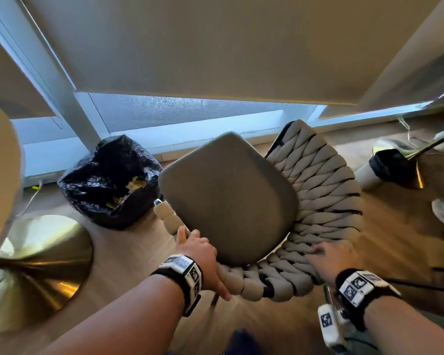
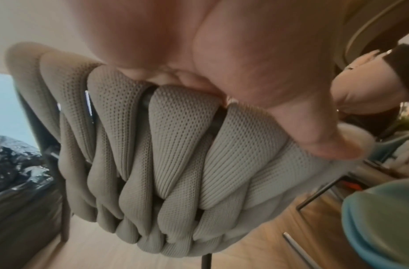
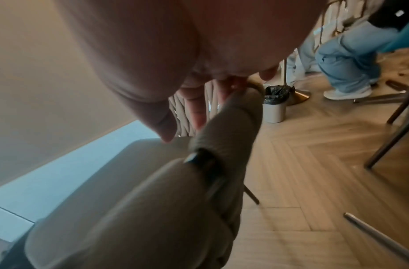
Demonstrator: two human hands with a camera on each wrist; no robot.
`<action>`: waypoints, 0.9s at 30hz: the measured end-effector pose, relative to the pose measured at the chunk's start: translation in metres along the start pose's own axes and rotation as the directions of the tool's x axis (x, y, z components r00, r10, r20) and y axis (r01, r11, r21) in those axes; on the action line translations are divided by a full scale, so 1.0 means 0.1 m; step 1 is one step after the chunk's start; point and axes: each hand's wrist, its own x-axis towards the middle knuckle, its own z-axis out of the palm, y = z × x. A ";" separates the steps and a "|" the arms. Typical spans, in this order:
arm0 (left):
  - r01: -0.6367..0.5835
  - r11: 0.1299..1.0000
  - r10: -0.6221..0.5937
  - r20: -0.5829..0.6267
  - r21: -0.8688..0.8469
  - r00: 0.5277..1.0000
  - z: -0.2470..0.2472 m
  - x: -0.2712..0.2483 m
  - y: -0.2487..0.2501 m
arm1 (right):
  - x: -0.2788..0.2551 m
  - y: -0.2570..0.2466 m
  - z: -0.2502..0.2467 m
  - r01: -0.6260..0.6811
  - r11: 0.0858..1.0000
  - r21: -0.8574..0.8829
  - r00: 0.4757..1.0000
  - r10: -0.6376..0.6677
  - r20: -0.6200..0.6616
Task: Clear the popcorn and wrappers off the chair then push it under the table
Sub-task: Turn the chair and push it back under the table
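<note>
The chair has a smooth grey seat [image 1: 228,198] and a thick woven beige backrest [image 1: 323,190]. Nothing lies on the seat. My left hand [image 1: 198,249] grips the backrest's rim at its near left end, fingers curled over the woven rolls [image 2: 176,154] and thumb outside. My right hand [image 1: 328,257] holds the rim further right. In the right wrist view its fingers [image 3: 196,109] hook over the padded rim [image 3: 222,127], above the seat [image 3: 107,172]. A black bin bag [image 1: 108,180] with popcorn [image 1: 136,184] inside stands left of the chair.
The table's round brass base [image 1: 36,267] and top edge [image 1: 0,175] are at the left. A low window runs behind the chair. A second lined bin [image 1: 390,167] and a brass stand are at the right, and another person's legs [image 3: 343,61] stand there on the wooden floor.
</note>
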 end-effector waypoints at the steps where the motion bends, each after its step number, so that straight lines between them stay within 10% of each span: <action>1: 0.016 1.000 -0.016 -0.018 0.003 1.000 0.00 0.01 0.02 | 0.06 0.03 -0.05 0.013 0.998 -0.064 1.000 -0.013 0.000; 7: 0.038 0.995 -0.038 -0.007 0.090 0.999 0.01 0.03 0.03 | 0.71 0.20 -0.49 0.185 0.912 -0.365 0.982 -0.157 0.104; 16: 0.136 0.990 -0.137 0.053 0.031 0.989 -0.13 0.06 0.09 | 0.78 0.31 -0.70 0.566 0.621 -0.543 0.820 -0.356 0.448; 27: 0.221 0.971 -0.233 -0.151 -0.092 0.961 0.17 -0.08 0.25 | 0.80 0.50 -0.51 0.568 0.625 -0.536 0.820 -0.484 0.305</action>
